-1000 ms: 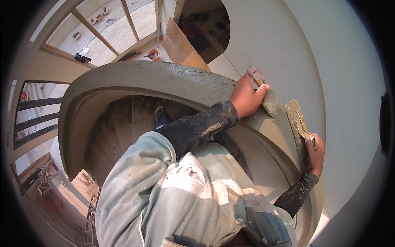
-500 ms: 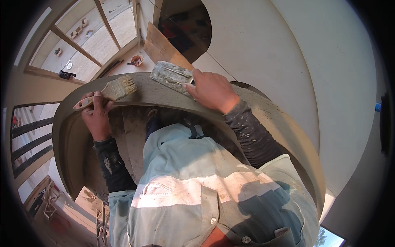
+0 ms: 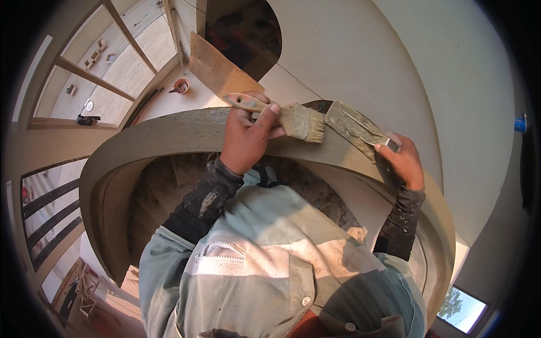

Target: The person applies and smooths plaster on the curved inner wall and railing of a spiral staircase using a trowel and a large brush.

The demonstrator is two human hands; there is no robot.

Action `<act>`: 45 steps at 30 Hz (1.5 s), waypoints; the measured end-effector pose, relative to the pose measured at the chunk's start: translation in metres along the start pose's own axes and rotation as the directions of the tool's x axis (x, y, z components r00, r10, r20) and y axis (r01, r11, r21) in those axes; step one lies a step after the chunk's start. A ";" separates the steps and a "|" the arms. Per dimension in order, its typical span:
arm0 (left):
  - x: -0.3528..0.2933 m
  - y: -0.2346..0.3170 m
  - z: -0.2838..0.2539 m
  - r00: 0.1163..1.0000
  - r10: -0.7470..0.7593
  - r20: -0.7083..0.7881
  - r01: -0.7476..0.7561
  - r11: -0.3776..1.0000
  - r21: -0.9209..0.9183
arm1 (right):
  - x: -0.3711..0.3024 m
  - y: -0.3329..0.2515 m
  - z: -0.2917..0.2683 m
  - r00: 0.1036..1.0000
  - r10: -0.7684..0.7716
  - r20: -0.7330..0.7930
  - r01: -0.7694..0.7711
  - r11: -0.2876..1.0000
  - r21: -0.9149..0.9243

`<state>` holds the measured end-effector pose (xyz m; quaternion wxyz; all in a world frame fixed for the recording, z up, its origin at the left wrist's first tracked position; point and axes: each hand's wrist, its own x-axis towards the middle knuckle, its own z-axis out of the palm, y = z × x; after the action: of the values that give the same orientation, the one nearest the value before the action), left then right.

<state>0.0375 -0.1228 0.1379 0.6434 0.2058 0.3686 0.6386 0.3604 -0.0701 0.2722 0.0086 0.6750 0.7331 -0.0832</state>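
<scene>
1. Nearest is the person's grey-green shirt (image 3: 253, 293), with a pale band across the chest, on the near side of the curved wall (image 3: 169, 129). The sleeves at both wrists are black and spattered.
2. The left hand (image 3: 248, 135) is over the middle of the curved wall, its fingers and thumb closed around the handle of a brush (image 3: 302, 122). The bristles point right, along the wall's top; whether they touch it I cannot tell.
3. The right hand (image 3: 403, 160) is over the right part of the curved wall, closed on the handle of a trowel (image 3: 355, 127). The trowel's smeared blade slants over the wall's far edge, its tip just beside the bristles.
4. The curved wall itself is grey-brown and bends around the person, its top rougher along the far edge.
5. Inside the wall's bend, below its top, lie brown, stained steps (image 3: 163, 186).
6. Beyond the curved wall, behind the left hand, a brown board (image 3: 220, 70) stands tilted.
7. Left of that, also past the wall, an orange bucket (image 3: 181, 85) sits on a pale floor (image 3: 194, 96).
8. Farthest, up and left of the wall, are large framed windows (image 3: 107, 31).
</scene>
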 end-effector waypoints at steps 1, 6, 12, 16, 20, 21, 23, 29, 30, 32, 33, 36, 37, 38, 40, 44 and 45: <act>0.007 -0.013 0.019 0.997 -0.031 0.067 0.033 0.999 -0.021 | -0.006 0.019 -0.025 0.979 0.133 0.154 -0.158 0.974 0.163; 0.017 -0.050 0.028 0.992 0.057 0.116 -0.071 0.990 0.125 | -0.041 0.115 -0.059 0.970 0.210 0.122 -0.230 0.955 0.186; -0.012 0.011 -0.104 0.926 0.218 -0.308 -0.158 0.965 0.208 | -0.008 -0.036 0.009 0.968 -0.111 0.226 0.091 0.991 0.095; -0.050 0.042 -0.218 0.798 0.318 -0.511 -0.107 0.910 0.400 | 0.031 -0.168 0.084 0.836 -0.466 0.289 0.510 0.854 -0.100; -0.086 0.056 -0.298 0.550 0.482 -0.682 -0.115 0.853 0.510 | 0.037 -0.291 0.167 0.707 -0.606 0.365 0.640 0.768 0.034; -0.098 0.064 -0.305 0.514 0.479 -0.712 -0.090 0.855 0.510 | 0.035 -0.320 0.184 0.684 -0.643 0.346 0.652 0.751 0.106; -0.118 0.073 -0.320 0.485 0.485 -0.728 -0.122 0.861 0.493 | 0.035 -0.361 0.220 0.637 -0.727 0.256 0.700 0.685 0.202; -0.142 0.068 -0.333 0.492 0.596 -0.635 -0.020 0.737 0.676 | 0.035 -0.340 0.202 0.672 -0.632 0.386 0.620 0.765 0.175; -0.140 0.065 -0.322 0.516 0.610 -0.601 0.000 0.702 0.712 | 0.038 -0.311 0.187 0.724 -0.587 0.362 0.586 0.800 0.125; -0.139 0.070 -0.308 0.580 0.634 -0.512 0.071 0.586 0.807 | 0.039 -0.254 0.139 0.792 -0.499 0.352 0.505 0.859 0.083; -0.133 0.069 -0.299 0.642 0.616 -0.456 0.098 0.524 0.846 | 0.036 -0.216 0.107 0.850 -0.408 0.333 0.418 0.907 0.043; -0.120 0.080 -0.289 0.732 0.584 -0.350 -0.006 0.520 0.854 | 0.020 -0.109 0.025 0.945 0.004 0.327 -0.017 0.999 0.037; -0.112 0.076 -0.286 0.757 0.561 -0.333 -0.071 0.578 0.813 | 0.001 -0.067 -0.001 0.973 0.103 0.206 -0.130 0.984 0.122; -0.108 0.079 -0.274 0.787 0.559 -0.262 -0.050 0.480 0.876 | -0.012 -0.019 -0.024 0.931 0.239 0.275 -0.284 0.949 0.138; -0.098 0.083 -0.267 0.775 0.548 -0.314 -0.151 0.644 0.750 | -0.049 0.057 -0.058 0.912 0.392 0.122 -0.409 0.891 0.198; -0.099 0.082 -0.270 0.723 0.577 -0.380 -0.102 0.633 0.767 | -0.062 0.109 -0.072 0.897 0.424 0.127 -0.442 0.870 0.217; -0.097 0.077 -0.270 0.697 0.552 -0.457 -0.128 0.723 0.679 | -0.056 0.116 -0.055 0.944 0.327 0.055 -0.331 0.920 0.210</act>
<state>-0.2044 -0.2652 0.0417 0.2425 0.2395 0.6964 0.6316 0.4854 -0.1096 0.3204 -0.0440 0.7844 0.5959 -0.1664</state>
